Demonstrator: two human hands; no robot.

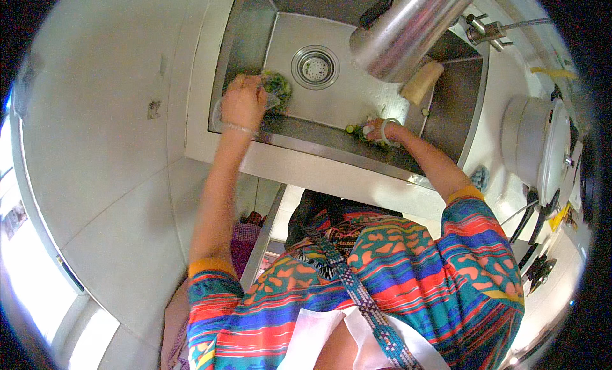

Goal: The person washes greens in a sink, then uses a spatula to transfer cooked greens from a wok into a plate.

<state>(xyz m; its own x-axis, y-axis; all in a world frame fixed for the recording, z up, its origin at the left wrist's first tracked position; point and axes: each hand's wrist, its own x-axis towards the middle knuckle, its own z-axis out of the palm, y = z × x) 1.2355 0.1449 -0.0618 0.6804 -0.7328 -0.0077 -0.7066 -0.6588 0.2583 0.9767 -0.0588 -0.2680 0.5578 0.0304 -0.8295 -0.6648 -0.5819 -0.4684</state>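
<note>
Both my hands reach into a stainless steel sink (330, 102). At its left side, my left hand (245, 102) closes on a clear plastic item (272, 100); bag or bowl, I cannot tell. Green vegetable scraps (278, 85) show beside the fingers, in or behind that plastic. My right hand (385, 129), with a pale bangle on the wrist, grips a clump of green vegetable scraps (368, 135) by the near wall. A small round green piece (350, 129) lies at the clump's left. My fingertips are partly hidden on both sides.
A large steel cylinder (406, 33) with a black handle overhangs the sink's right part. Beneath it lies a pale, thick root vegetable (422, 83). The drain (315, 68) holds small green bits. A metal tap valve (485, 33) and a white lidded pot (528, 150) stand to the right.
</note>
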